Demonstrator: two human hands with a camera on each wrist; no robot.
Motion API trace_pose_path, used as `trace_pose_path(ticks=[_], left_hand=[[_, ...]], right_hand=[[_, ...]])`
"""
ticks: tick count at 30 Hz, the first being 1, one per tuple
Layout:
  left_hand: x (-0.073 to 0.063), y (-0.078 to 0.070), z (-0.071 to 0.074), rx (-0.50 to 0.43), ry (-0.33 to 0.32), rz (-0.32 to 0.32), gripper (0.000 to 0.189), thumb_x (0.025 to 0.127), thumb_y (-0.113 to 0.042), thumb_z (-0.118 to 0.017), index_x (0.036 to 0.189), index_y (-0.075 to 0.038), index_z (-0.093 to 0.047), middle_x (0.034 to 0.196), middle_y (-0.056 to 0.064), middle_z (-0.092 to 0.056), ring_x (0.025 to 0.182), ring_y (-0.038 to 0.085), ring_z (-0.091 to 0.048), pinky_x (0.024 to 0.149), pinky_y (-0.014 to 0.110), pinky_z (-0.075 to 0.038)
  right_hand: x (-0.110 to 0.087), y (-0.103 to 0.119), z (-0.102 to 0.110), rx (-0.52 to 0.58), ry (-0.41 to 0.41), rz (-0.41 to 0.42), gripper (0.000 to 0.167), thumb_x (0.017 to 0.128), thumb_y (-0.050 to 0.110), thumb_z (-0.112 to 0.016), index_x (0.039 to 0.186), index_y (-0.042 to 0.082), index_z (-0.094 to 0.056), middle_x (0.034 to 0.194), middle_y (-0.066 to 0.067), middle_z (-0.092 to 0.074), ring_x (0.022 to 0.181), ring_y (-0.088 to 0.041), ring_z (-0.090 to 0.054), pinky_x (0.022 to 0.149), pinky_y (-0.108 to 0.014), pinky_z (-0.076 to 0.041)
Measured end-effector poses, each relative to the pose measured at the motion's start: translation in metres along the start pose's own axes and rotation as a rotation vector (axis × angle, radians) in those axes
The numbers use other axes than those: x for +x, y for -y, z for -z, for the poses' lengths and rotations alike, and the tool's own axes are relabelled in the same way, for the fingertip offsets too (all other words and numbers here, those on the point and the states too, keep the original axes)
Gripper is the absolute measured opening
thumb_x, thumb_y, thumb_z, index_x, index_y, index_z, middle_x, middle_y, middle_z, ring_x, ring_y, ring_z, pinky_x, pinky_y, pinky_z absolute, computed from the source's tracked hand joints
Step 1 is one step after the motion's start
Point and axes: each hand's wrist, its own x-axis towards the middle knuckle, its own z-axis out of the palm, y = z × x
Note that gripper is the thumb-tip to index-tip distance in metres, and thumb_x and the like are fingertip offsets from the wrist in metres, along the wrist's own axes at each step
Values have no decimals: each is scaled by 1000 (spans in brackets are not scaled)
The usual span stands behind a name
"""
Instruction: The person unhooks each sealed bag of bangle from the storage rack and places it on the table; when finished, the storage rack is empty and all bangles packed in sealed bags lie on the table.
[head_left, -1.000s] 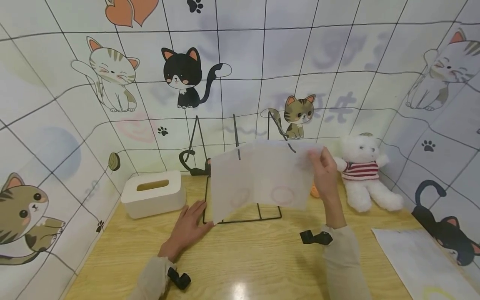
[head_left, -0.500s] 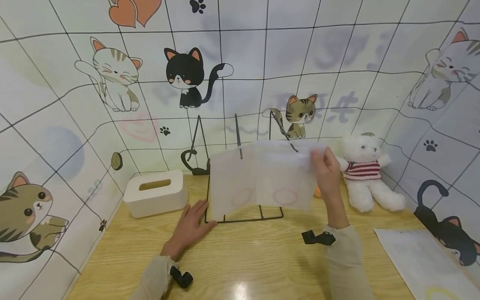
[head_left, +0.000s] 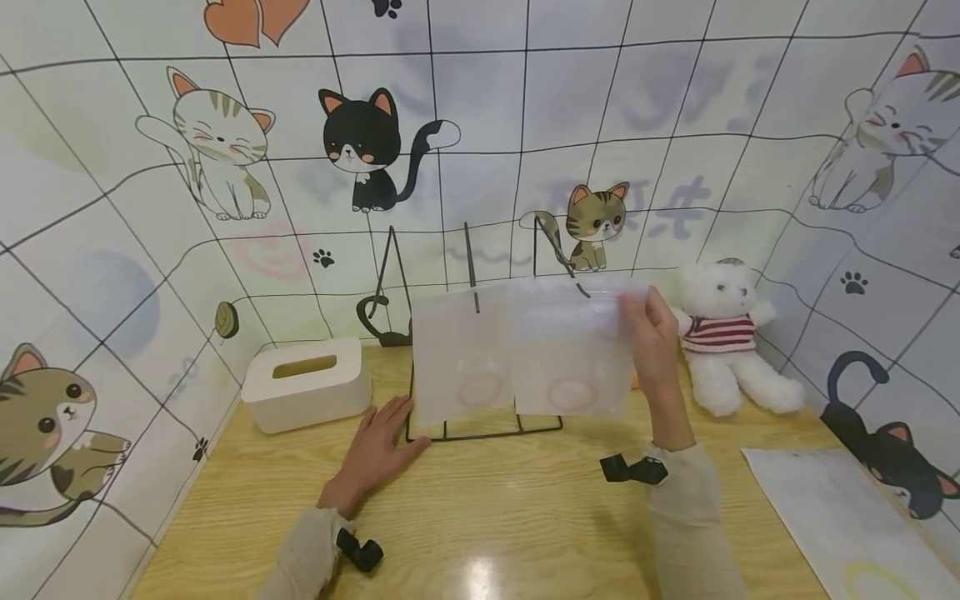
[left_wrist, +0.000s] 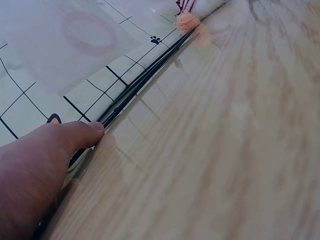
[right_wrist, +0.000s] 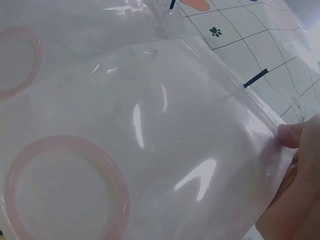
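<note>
Two translucent plastic bags, each with a pink ring printed on it, hang side by side across the prongs of a black wire rack (head_left: pixel 495 434). My right hand (head_left: pixel 651 342) pinches the top right corner of the right bag (head_left: pixel 570 342); in the right wrist view the thumb lies over its edge. The left bag (head_left: pixel 457 350) hangs beside it. My left hand (head_left: pixel 375 450) rests at the rack's front left corner, fingers extended. In the left wrist view its thumb (left_wrist: pixel 82 134) presses the rack's bottom wire. The bags hide much of the rack.
A white tissue box (head_left: pixel 307 387) stands left of the rack. At the right sits a white teddy bear (head_left: pixel 723 342) in a striped shirt, with an orange yarn ball (left_wrist: pixel 187 23) nearby. A white sheet (head_left: pixel 840 517) lies at the table's right edge. Cat-print walls enclose the table.
The left bag's lower left corner has swung up, and that bag now hangs flatter. Both hands stay almost where they were.
</note>
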Motion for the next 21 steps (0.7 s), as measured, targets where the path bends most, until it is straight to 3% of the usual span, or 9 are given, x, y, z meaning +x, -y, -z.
trace_pose_path(ticks=[12, 21], left_hand=[[-1, 1, -2, 14, -12, -9, 82, 92, -62, -59, 154, -12, -39, 159, 8, -40, 150, 27, -33, 124, 54, -13], [-2, -1, 0, 5, -16, -7, 82, 92, -61, -60, 154, -12, -39, 159, 8, -40, 149, 27, -33, 124, 54, -13]], right_hand=[[-1, 3, 0, 14, -23, -25, 21, 101, 12, -56, 81, 17, -57, 75, 7, -46, 76, -10, -39, 68, -21, -33], [-2, 5, 1, 31, -22, -7, 15, 101, 12, -56, 87, 12, -61, 80, 9, -52, 81, -9, -43, 74, -21, -37]])
